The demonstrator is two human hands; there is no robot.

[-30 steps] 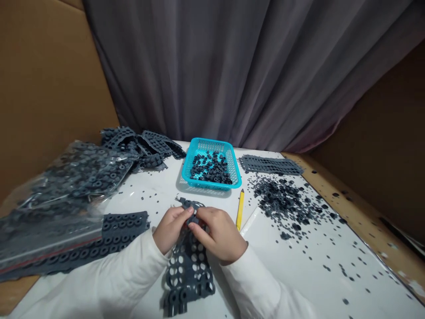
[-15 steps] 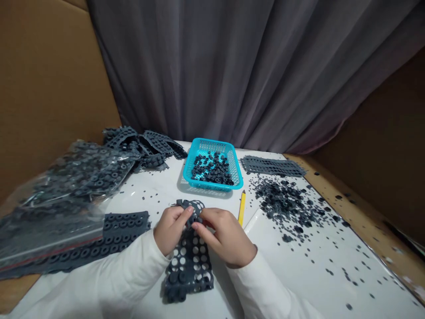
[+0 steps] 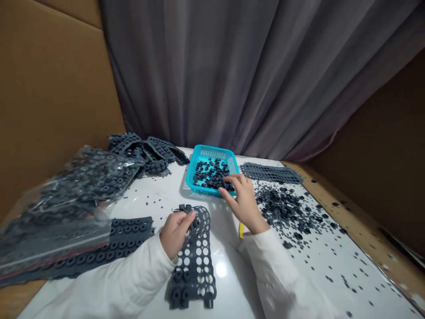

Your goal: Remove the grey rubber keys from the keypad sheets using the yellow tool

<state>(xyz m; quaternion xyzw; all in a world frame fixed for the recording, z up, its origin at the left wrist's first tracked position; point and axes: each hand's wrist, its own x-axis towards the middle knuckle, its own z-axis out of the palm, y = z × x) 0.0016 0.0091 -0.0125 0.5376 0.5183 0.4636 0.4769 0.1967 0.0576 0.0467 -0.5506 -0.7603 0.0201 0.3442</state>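
Note:
My left hand [image 3: 175, 231] pinches the upper end of a dark rubber sheet [image 3: 194, 266] full of round holes, with some ring pieces still in its lower end. The sheet curls over at the top. My right hand [image 3: 245, 203] is over the near right corner of a turquoise basket [image 3: 189, 177], its thumb and fingers apart. Small black rubber pieces [image 3: 210, 173] lie in the basket. Nothing shows between the right fingers.
Clear bags of rubber rings [image 3: 89, 177] and uncut sheets [image 3: 133, 230] lie left, more sheets [image 3: 152, 153] behind. Black scraps [image 3: 285, 208] and a flat strip [image 3: 272, 172] lie right. A yellow tool [image 3: 241, 230] is partly hidden under my right wrist.
My right hand has left the rubber sheet, moved up and right to the basket, and opened. My left hand still holds the sheet. The view has shifted slightly.

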